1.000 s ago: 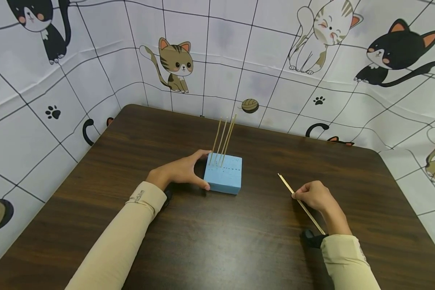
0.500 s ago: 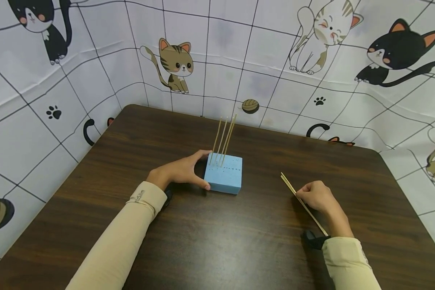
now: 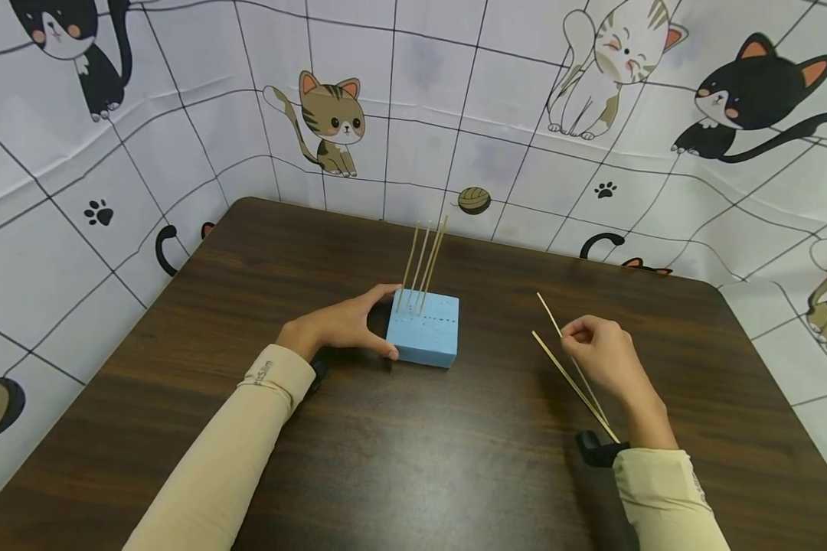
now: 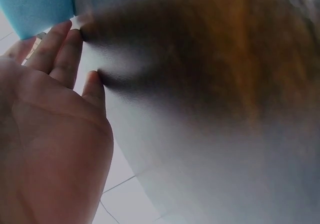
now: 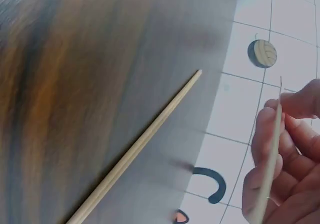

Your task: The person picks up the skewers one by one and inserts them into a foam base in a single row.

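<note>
A light blue foam block (image 3: 423, 337) stands on the brown table, with several thin wooden skewers (image 3: 427, 260) upright in its back left part. My left hand (image 3: 338, 325) holds the block's left side, thumb at the front corner and forefinger at the back one. In the left wrist view, fingertips reach the edge of the foam block (image 4: 37, 8). To the right, my right hand (image 3: 603, 356) pinches one skewer (image 3: 548, 310) between thumb and fingers, its far end raised. Beneath it, loose skewers (image 3: 568, 376) lie close together on the table; their exact number is unclear.
The dark wooden table (image 3: 400, 459) has rounded back corners. Behind it hangs a white grid-lined sheet (image 3: 427, 99) printed with cats. Rows of small holes mark the block's top. A black wrist strap (image 3: 596, 450) sits near the loose skewers' near ends.
My right hand has risen slightly and lifted one skewer apart from the others, which stay on the table. My left hand and the block have not moved.
</note>
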{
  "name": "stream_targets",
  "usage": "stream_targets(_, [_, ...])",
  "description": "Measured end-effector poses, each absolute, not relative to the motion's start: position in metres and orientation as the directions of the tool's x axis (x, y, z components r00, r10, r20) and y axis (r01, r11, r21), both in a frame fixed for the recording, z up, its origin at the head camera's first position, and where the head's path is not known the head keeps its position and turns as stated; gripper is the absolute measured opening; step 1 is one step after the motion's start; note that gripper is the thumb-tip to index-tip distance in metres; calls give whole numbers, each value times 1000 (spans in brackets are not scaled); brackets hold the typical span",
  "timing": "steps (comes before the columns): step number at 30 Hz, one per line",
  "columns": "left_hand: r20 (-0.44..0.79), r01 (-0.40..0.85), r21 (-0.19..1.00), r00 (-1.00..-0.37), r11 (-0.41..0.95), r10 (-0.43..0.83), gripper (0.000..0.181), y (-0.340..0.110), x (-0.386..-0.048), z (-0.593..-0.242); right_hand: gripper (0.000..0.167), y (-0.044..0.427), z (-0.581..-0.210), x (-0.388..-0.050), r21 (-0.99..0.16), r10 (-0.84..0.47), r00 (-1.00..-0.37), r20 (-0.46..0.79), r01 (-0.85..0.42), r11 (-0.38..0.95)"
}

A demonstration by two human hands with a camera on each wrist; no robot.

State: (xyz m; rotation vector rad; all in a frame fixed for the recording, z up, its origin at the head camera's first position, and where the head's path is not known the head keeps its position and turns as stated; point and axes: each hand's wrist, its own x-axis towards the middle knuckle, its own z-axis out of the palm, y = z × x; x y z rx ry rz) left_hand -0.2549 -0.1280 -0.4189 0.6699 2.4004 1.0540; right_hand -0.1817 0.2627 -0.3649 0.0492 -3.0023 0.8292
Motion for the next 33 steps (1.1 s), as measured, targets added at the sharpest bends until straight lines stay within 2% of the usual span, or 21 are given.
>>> stream_targets(6, [-189, 256, 769, -784, 586, 591, 116, -129, -255, -418, 24, 250, -359, -184, -566, -30, -987, 159, -116, 816])
stream_targets(10, [-191, 255, 770, -782, 585, 593, 116, -129, -255, -418, 21, 237, -356, -188, -604, -13, -959, 283, -189, 774])
stream_targets(15, [-198, 247, 768, -786, 591, 586, 116, -129, -255, -417, 17, 214, -351, -195, -695, 24, -919, 394, -281, 661])
stream_targets(24, [-184, 258, 770, -786, 583, 591, 116, -128, -256, -420, 12, 171, -337, -206, -787, 23, -877, 481, -420, 452])
stream_targets(33, [-179, 263, 769, -786, 582, 591, 117, -129, -257, -419, 12, 137, -333, -215, -785, -33, -857, 514, -485, 386])
